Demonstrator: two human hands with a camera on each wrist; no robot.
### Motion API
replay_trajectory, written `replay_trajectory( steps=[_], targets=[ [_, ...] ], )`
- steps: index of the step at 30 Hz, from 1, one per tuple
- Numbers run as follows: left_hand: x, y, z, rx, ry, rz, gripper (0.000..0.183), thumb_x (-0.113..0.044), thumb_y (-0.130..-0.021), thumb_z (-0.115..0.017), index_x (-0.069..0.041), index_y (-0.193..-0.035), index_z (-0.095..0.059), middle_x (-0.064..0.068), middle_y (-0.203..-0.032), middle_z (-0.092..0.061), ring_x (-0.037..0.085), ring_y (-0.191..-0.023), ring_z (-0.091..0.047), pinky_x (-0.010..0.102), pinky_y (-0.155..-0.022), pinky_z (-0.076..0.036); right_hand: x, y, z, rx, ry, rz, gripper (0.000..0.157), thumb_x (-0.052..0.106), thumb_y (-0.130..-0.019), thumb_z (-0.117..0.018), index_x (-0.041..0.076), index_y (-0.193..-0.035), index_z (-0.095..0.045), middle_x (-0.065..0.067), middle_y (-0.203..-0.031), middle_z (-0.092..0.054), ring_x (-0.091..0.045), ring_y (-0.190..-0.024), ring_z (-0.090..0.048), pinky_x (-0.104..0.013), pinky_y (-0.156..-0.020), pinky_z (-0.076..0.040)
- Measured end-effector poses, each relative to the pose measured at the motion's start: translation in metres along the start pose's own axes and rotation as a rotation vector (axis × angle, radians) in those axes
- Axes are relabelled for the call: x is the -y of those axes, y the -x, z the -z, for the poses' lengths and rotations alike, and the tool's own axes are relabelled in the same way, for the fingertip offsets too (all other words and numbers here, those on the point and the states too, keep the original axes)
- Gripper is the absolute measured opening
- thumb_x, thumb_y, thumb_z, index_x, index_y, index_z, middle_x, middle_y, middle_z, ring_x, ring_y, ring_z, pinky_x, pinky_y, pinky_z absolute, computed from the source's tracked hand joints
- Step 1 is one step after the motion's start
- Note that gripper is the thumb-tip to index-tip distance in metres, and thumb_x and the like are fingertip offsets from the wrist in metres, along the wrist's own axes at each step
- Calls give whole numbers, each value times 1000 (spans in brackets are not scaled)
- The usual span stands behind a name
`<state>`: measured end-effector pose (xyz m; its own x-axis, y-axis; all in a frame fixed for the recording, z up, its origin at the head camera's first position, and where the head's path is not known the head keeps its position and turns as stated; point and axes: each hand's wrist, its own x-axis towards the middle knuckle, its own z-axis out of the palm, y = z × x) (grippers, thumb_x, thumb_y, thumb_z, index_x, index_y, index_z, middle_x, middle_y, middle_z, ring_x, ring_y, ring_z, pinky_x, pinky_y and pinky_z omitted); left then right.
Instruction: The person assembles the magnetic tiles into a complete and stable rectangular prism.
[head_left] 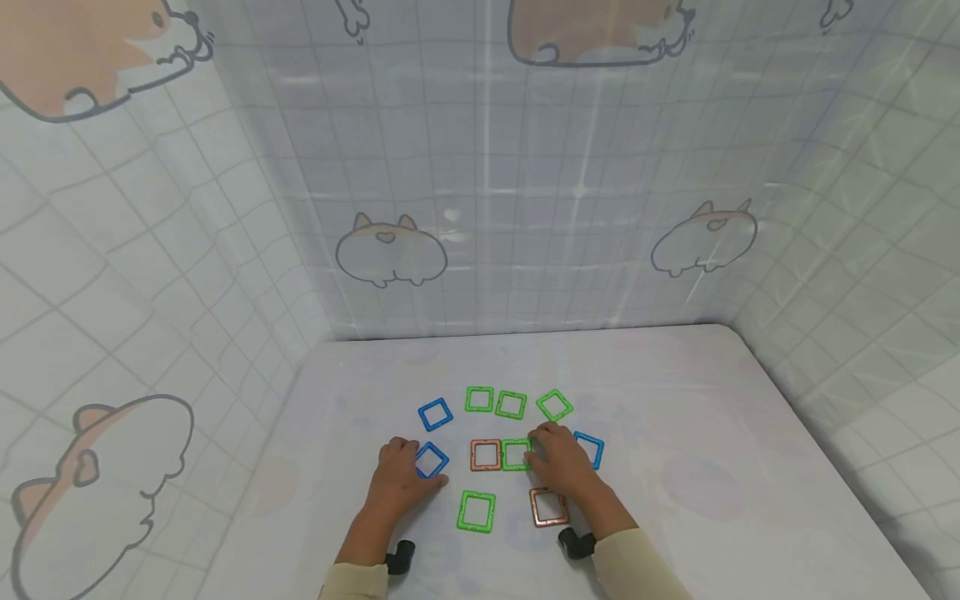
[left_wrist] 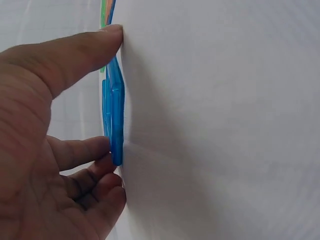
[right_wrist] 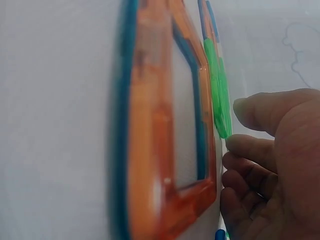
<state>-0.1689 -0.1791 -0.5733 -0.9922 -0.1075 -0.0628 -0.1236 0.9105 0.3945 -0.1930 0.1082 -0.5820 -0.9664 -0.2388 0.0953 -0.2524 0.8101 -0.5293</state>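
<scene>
Between the left hand and an orange square plastic frame, whitish tabletop is leaving a narrow passage; an adjoining green square plastic frame is blocking the way onward to the right hand.

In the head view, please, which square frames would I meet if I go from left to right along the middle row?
Diamond-turned blue frame → orange frame → green frame → second blue frame.
</scene>
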Motion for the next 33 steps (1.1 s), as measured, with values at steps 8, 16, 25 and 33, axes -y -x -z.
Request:
replay_trajectory(
  steps=[8, 16, 25, 33],
  targets=[
    [2, 1, 0, -16, -2, 27, 80, -45, -71, -88, 3, -128, -59, 17, -122, -55, 29, -107, -49, 48, -98, -53, -5, 0, -1, 33, -89, -58, 36, 30, -94, -68, 12, -125, -67, -4, -132, -58, -26, -126, -52, -47, -106, -48],
    [-1, 2, 2, -36, -15, 19, 68, -38, -75, -87, 4, -123, -62, 17, -116, -58, 28, -102, -50, 45, -92, -54, -7, 0, 2, 33, -140, -74, 34, 28, -96, -66, 12, -125, -67, -4, -134, -58, -27, -129, -51, -49, -108, -46],
    [-6, 5, 3, -40, -7, 24, 63, -36, -77, -85, 1, -123, -64, 15, -113, -61, 27, -99, -50, 44, -89, -55, -12, -1, 1, 20, -153, -67, 34, 29, -96, -66, 12, -126, -67, -4, -135, -58, -28, -132, -50, -50, -110, -44],
    [-6, 6, 5, -68, 4, 13, 61, -36, -75, -85, 0, -120, -66, 15, -111, -64, 26, -93, -57, 47, -88, -57, -13, 1, 0, 16, -169, -78, 38, 28, -97, -64, 10, -130, -63, -7, -138, -58, -29, -134, -49, -50, -111, -43]
  ],
)
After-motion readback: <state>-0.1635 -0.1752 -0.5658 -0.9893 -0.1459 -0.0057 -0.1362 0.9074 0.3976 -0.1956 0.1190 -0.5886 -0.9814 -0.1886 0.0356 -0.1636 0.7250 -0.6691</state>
